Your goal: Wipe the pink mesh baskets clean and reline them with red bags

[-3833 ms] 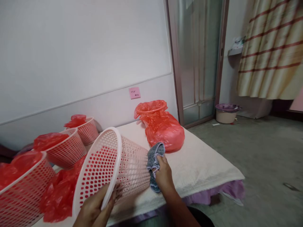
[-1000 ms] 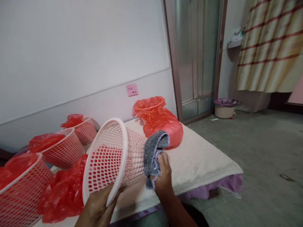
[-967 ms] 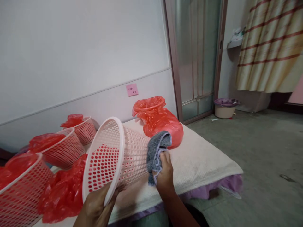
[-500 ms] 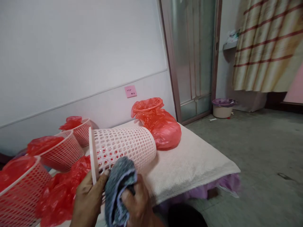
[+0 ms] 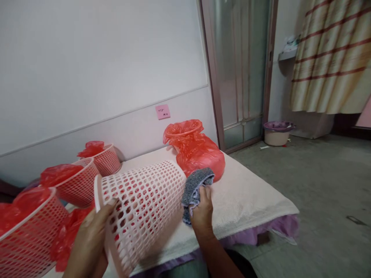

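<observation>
A white perforated plastic basket [image 5: 147, 193] lies tilted on its side, its rim toward my lower left. My left hand [image 5: 92, 235] grips it at the rim, thumb on the outer wall and the other fingers hidden inside. In my right hand [image 5: 202, 212] is a bunched grey-blue cloth [image 5: 194, 189] with a pale edge, up against or just beside the basket's bottom end; I cannot tell whether they touch. Behind the cloth sits a basket wrapped in a red plastic bag [image 5: 199, 154]. A loose red plastic bag [image 5: 68, 235] lies left of my left hand.
Several similar baskets [image 5: 84, 185] with red bags inside line the left side. A white textured cover [image 5: 246, 197] spreads over the low surface, with purple plastic [image 5: 281, 227] hanging below its edge. On the floor by the glass door [image 5: 243, 77] stands a lined bin [image 5: 276, 135].
My right hand with the cloth has moved right and up, from near the basket's rim to its bottom end. The basket has tilted, its rim now lower and closer to me.
</observation>
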`<action>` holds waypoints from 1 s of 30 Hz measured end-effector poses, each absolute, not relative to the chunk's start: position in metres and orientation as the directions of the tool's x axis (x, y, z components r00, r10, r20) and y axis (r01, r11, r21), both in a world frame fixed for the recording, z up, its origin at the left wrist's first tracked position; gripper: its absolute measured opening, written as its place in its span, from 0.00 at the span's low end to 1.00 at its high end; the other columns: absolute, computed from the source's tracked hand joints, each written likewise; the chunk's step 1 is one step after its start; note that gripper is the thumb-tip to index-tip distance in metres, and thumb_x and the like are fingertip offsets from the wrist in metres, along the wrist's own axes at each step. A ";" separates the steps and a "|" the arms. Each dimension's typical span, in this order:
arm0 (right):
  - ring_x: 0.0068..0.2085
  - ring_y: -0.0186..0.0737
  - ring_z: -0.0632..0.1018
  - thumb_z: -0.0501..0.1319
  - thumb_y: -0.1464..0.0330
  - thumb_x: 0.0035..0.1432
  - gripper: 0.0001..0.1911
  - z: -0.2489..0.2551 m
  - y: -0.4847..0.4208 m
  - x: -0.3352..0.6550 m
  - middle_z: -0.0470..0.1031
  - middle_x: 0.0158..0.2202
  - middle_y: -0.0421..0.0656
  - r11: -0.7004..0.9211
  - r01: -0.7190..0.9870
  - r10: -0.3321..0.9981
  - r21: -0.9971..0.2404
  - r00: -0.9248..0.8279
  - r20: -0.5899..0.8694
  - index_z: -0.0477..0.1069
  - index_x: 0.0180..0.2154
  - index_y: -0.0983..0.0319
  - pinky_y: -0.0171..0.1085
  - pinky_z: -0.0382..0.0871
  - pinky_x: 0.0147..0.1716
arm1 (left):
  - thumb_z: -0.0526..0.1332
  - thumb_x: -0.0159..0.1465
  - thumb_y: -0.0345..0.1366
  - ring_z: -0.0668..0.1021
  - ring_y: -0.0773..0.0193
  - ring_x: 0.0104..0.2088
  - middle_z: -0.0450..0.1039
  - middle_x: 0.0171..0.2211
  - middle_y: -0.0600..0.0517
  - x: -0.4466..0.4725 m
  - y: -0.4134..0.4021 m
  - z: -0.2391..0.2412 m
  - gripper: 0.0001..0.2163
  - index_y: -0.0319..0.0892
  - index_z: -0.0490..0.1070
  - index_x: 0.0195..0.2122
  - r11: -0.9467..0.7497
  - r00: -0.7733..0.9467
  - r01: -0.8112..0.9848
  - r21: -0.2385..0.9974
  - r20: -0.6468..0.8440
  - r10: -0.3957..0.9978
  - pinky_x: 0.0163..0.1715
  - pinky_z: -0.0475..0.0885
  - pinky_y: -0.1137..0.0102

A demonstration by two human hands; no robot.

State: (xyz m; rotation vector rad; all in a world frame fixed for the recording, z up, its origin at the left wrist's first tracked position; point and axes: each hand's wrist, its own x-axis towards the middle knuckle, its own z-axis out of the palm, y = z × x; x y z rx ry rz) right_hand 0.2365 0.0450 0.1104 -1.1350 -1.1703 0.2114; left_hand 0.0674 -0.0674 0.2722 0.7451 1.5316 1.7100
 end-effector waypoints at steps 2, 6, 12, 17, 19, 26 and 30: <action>0.43 0.46 0.71 0.53 0.78 0.46 0.24 0.116 0.029 0.228 0.66 0.40 0.46 0.512 0.387 0.671 -0.766 0.377 0.639 0.66 0.47 0.60 0.43 0.69 0.41 | 0.65 0.54 0.30 0.81 0.60 0.27 0.77 0.26 0.51 0.070 -0.064 0.278 0.05 0.39 0.74 0.33 -0.064 -0.600 -0.193 0.979 -0.067 0.797 0.29 0.79 0.67; 0.43 0.48 0.72 0.58 0.74 0.44 0.21 0.129 -0.022 0.195 0.67 0.43 0.47 0.647 0.304 0.695 -0.699 0.144 0.705 0.67 0.44 0.59 0.42 0.71 0.40 | 0.58 0.59 0.27 0.80 0.63 0.24 0.76 0.23 0.52 0.078 -0.052 0.292 0.05 0.39 0.73 0.31 -0.079 -0.631 -0.317 0.945 -0.147 0.762 0.29 0.79 0.68; 0.39 0.45 0.76 0.57 0.79 0.47 0.15 0.119 -0.070 0.147 0.70 0.44 0.48 0.670 0.402 0.644 -0.624 0.104 0.758 0.68 0.36 0.56 0.39 0.72 0.35 | 0.53 0.63 0.29 0.79 0.64 0.22 0.75 0.23 0.52 0.084 -0.038 0.305 0.08 0.40 0.71 0.31 -0.058 -0.568 -0.378 0.924 -0.182 0.803 0.29 0.79 0.64; 0.39 0.49 0.76 0.59 0.75 0.49 0.17 0.126 -0.063 0.155 0.70 0.41 0.49 0.650 0.399 0.647 -0.647 0.158 0.746 0.66 0.43 0.58 0.43 0.72 0.34 | 0.56 0.64 0.30 0.80 0.63 0.25 0.76 0.24 0.52 0.104 -0.032 0.297 0.07 0.40 0.70 0.30 -0.131 -0.597 -0.447 0.885 -0.186 0.780 0.33 0.79 0.64; 0.40 0.50 0.74 0.59 0.70 0.50 0.15 0.133 -0.056 0.163 0.68 0.41 0.49 0.678 0.348 0.637 -0.647 0.160 0.754 0.66 0.43 0.58 0.44 0.71 0.35 | 0.56 0.64 0.31 0.80 0.63 0.27 0.77 0.28 0.51 0.110 -0.028 0.292 0.07 0.40 0.71 0.31 -0.151 -0.582 -0.458 0.876 -0.167 0.796 0.34 0.79 0.64; 0.35 0.43 0.70 0.61 0.69 0.48 0.11 0.142 -0.032 0.197 0.64 0.35 0.44 0.719 0.252 0.621 -0.647 0.185 0.762 0.65 0.37 0.59 0.41 0.69 0.32 | 0.62 0.62 0.35 0.78 0.68 0.35 0.75 0.33 0.53 0.108 -0.022 0.262 0.04 0.41 0.72 0.35 -0.231 -0.385 -0.314 0.921 0.099 0.918 0.39 0.75 0.73; 0.37 0.42 0.71 0.63 0.73 0.46 0.17 0.146 -0.017 0.219 0.66 0.37 0.42 0.669 0.175 0.682 -0.722 0.241 0.690 0.66 0.40 0.59 0.39 0.70 0.35 | 0.62 0.60 0.46 0.74 0.51 0.54 0.73 0.53 0.43 0.087 -0.045 0.214 0.18 0.45 0.71 0.50 -0.156 -0.139 0.086 0.984 0.167 0.976 0.49 0.73 0.60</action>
